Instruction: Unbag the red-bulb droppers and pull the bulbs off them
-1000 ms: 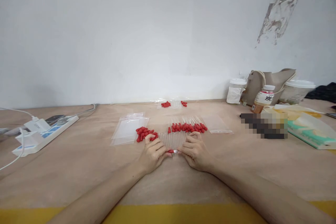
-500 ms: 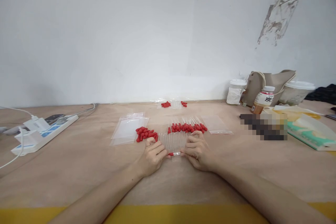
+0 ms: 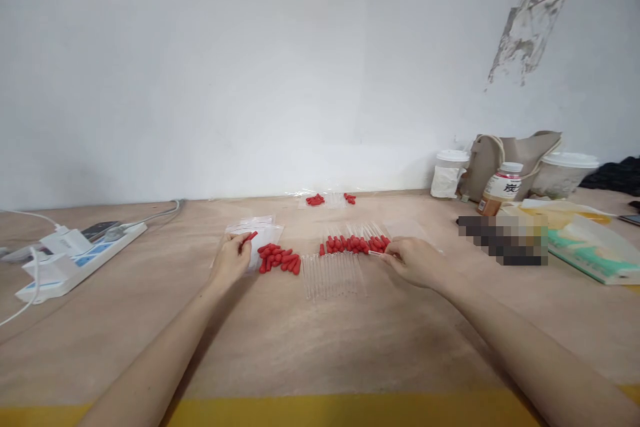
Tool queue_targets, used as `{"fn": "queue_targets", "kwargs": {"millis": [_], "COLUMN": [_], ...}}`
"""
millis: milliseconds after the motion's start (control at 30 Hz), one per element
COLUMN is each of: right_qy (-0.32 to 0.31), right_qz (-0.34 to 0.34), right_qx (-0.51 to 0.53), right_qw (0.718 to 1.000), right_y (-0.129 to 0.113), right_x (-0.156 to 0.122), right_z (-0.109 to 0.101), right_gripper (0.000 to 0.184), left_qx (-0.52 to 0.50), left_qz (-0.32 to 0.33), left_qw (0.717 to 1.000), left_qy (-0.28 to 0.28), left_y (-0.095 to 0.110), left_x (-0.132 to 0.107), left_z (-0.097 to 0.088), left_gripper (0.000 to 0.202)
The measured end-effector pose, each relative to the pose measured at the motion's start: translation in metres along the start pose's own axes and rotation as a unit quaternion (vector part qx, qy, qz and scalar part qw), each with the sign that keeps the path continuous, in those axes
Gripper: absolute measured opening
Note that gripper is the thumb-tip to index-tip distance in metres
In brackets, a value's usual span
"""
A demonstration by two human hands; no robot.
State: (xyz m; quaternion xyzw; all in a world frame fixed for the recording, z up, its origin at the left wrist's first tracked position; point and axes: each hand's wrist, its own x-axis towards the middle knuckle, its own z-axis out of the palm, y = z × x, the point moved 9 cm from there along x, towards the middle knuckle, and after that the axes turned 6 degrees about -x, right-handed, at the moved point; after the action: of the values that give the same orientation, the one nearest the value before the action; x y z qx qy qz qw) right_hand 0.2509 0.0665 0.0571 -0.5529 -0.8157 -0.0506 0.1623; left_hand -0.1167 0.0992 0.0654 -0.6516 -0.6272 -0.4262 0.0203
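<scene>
My left hand (image 3: 231,257) is at the left, over the clear plastic bags (image 3: 273,227), its fingertips pinching a red rubber bulb (image 3: 252,236). On the right, my right hand (image 3: 411,260) is closed on a thin clear glass tube (image 3: 377,253) whose end points left; whether a bulb is on its other end is hidden. A loose pile of red rubber bulbs (image 3: 280,258) lies just right of my left hand. Bare glass tubes (image 3: 333,277) form a row in the middle. Behind them, droppers with red bulbs (image 3: 350,244) lie beside my right hand.
At the back lies a clear bag with red bulbs and tubes (image 3: 330,199). A power strip (image 3: 95,255) with chargers and cables sits left. Right are lidded cups (image 3: 447,177), a bottle (image 3: 501,190), a paper bag (image 3: 530,147) and a green-and-white package (image 3: 590,250).
My hands have parted from the middle, where they held a red bulb and clear tube together. The left moved up and left; the right moved up and right beside the droppers.
</scene>
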Motion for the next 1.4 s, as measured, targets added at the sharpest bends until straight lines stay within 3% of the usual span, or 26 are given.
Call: {"fn": "queue_targets", "kwargs": {"millis": [100,233,433,567,700,767,933,1067,1233,1400], "right_qy": [-0.037,-0.045,-0.008,0.037,0.066,0.074,0.108,0.124,0.129,0.136], "right_qz": [0.018,0.055,0.116,0.128,0.12,0.118,0.11,0.127,0.169,0.162], "right_qx": [0.041,0.125,0.18,0.204,0.234,0.246,0.245,0.222,0.196,0.191], "right_qw": [0.998,0.99,0.977,0.97,0.963,0.959,0.957,0.959,0.957,0.958], "right_y": [-0.002,-0.006,-0.012,-0.012,-0.014,-0.013,-0.005,0.01,0.027,0.026], "right_x": [-0.002,-0.001,0.005,0.007,0.008,0.008,0.005,0.0,-0.001,0.0], "right_z": [0.017,0.036,0.049,0.047,0.045,0.046,0.044,0.036,0.029,0.026], "right_gripper": [0.025,0.015,0.015,0.016,0.015,0.015,0.018,0.021,0.024,0.025], "left_qx": [-0.01,-0.013,-0.006,0.004,0.042,0.048,0.021,0.013,0.04,0.031], "left_qz": [-0.009,0.001,-0.009,-0.009,0.043,0.102,0.22,0.281,0.361,0.37], "left_qw": [0.999,0.999,0.999,1.0,0.996,0.991,0.97,0.944,0.91,0.909], "left_qy": [-0.036,-0.047,-0.049,-0.02,0.073,0.074,-0.099,-0.172,-0.198,-0.187], "left_y": [-0.007,-0.001,0.002,0.007,0.037,0.065,0.133,0.175,0.211,0.216], "left_x": [0.002,-0.002,-0.005,-0.005,-0.012,-0.02,-0.04,-0.042,-0.04,-0.04], "left_z": [0.019,0.028,0.027,0.016,-0.006,-0.004,0.049,0.097,0.139,0.15], "left_gripper": [0.037,0.036,0.031,0.032,0.025,0.019,0.012,0.018,0.023,0.01]}}
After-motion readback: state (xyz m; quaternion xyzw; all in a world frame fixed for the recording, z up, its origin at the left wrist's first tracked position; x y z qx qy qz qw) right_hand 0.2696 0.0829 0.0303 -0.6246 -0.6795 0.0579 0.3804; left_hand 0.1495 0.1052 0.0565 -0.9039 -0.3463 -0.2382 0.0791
